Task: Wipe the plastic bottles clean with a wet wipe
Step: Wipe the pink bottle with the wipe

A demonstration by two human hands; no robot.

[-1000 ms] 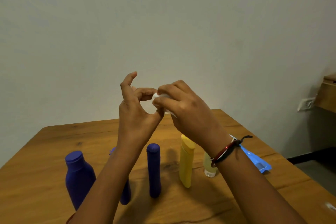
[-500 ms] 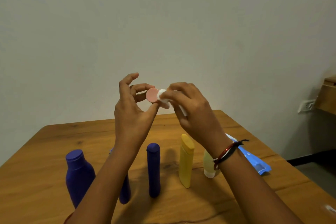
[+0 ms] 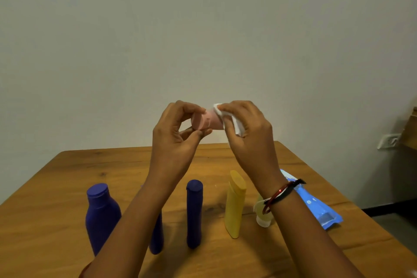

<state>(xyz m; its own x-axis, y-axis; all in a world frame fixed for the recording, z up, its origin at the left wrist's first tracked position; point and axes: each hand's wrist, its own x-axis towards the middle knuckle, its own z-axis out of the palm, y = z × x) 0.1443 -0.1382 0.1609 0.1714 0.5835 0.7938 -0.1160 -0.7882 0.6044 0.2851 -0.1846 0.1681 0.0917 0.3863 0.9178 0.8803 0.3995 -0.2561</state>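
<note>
Raised above the table, my left hand (image 3: 174,133) pinches the cap end of a small pink bottle (image 3: 206,121) held sideways. My right hand (image 3: 247,130) grips a white wet wipe (image 3: 237,123) wrapped round the bottle's other end, hiding that part. On the wooden table (image 3: 56,187) below stand a wide blue bottle (image 3: 100,216), a slim blue bottle (image 3: 194,212), a yellow bottle (image 3: 234,204) and a small pale yellow-green bottle (image 3: 261,218). Another blue bottle (image 3: 156,236) is mostly hidden behind my left forearm.
A blue wet-wipe packet (image 3: 318,207) lies on the table at the right, behind my right wrist. A plain wall rises behind the table. A wall socket (image 3: 388,141) and a wooden ledge (image 3: 410,133) sit at the far right.
The pink bottle has turned from cap-on to sideways and more of it shows. My left fingers have curled round its cap end, and the wipe has moved along its body.
</note>
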